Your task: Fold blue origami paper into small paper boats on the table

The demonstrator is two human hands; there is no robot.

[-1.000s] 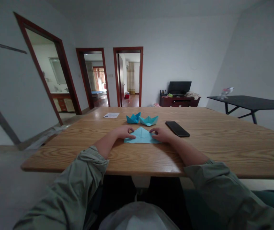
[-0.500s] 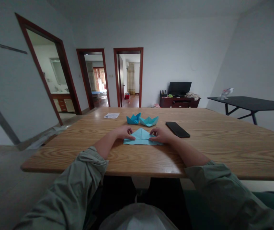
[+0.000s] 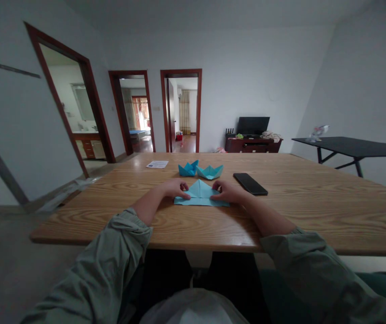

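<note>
A light blue sheet of folded paper (image 3: 199, 193) lies on the table in front of me, with a triangular peak at the top and a long strip along its lower edge. My left hand (image 3: 176, 188) is closed on its left side, thumb on the paper above the strip. On the right side my right hand (image 3: 226, 192) grips it the same way, fingers curled behind. Just beyond the peak stand two folded paper boats, a darker blue one (image 3: 188, 168) on the left and a light blue one (image 3: 210, 172) touching or close beside it.
The wooden table (image 3: 118, 229) carries a black phone (image 3: 250, 184) right of my hands and a small printed card (image 3: 157, 164) at the far left. Farther off are a black table (image 3: 355, 146) at right and a television (image 3: 253, 125) on a cabinet.
Both hands keep their hold on the folded paper with barely any movement. The whole scene sits very slightly lower in the view.
</note>
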